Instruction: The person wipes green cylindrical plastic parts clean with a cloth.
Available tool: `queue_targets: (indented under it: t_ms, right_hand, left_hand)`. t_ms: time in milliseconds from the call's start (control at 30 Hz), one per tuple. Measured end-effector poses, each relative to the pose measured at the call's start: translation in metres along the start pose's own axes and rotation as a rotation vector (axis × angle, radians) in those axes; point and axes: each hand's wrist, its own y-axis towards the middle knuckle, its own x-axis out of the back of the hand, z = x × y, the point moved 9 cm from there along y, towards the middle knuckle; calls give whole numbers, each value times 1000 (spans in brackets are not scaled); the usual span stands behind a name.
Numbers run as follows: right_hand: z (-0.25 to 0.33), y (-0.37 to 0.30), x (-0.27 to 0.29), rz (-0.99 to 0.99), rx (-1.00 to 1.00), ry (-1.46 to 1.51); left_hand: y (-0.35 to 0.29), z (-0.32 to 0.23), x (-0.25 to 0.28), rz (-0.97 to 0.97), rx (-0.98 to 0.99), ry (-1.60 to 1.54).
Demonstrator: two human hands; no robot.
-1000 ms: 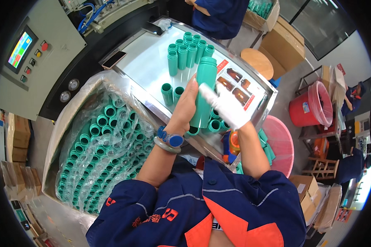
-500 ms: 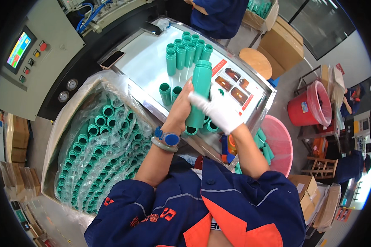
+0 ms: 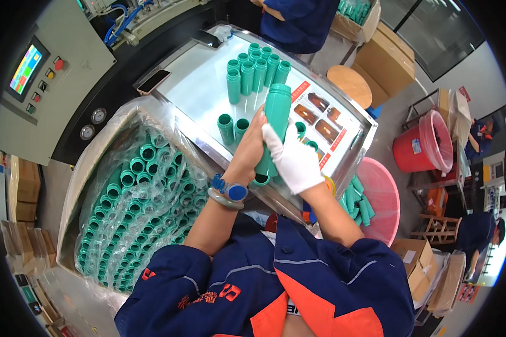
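Note:
I hold a green plastic bottle [image 3: 278, 109] tilted above the table's near edge, its threaded neck pointing away from me. My bare left hand [image 3: 248, 150] grips the bottle's left side. My right hand [image 3: 297, 163], in a white glove, is wrapped against its lower right side, thumb lying across the front. On the metal-topped table [image 3: 194, 92], a cluster of similar green bottles [image 3: 258, 73] stands upright behind the held one. Two more bottles [image 3: 226, 128] stand left of my hands, and others are partly hidden beneath and behind my right hand.
A plastic-lined carton [image 3: 67, 219] full of green bottles sits at my left. Right of the table is a pink tub [image 3: 389, 196] with loose green pieces. A printed photo sheet [image 3: 343, 128] and phones [image 3: 153, 82] lie on the table. Another person [image 3: 295, 25] stands beyond it.
My right hand has moved down along the bottle, from a blurred sweep across it to a grip on its lower side. The bottle has shifted slightly right.

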Motion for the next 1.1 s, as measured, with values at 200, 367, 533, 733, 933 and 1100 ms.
queue_targets:
  t_ms: [200, 367, 533, 733, 933, 1100]
  right_hand:
    - [-15, 27, 32, -254, 54, -130]
    - [-28, 24, 28, -254, -317, 377]
    - [5, 23, 39, -389, 28, 105]
    - [-23, 56, 58, -425, -166, 329]
    - [17, 27, 53, -618, -14, 227]
    - [-4, 60, 53, -456, 108, -181]
  left_hand:
    - [-3, -3, -8, 4, -75, 87]
    - [-8, 4, 8, -91, 37, 53]
    - [-7, 9, 5, -97, -39, 153]
    - [-10, 20, -8, -52, 38, 48]
    - [-10, 12, 7, -127, 67, -22]
    - [-19, 17, -13, -48, 77, 67]
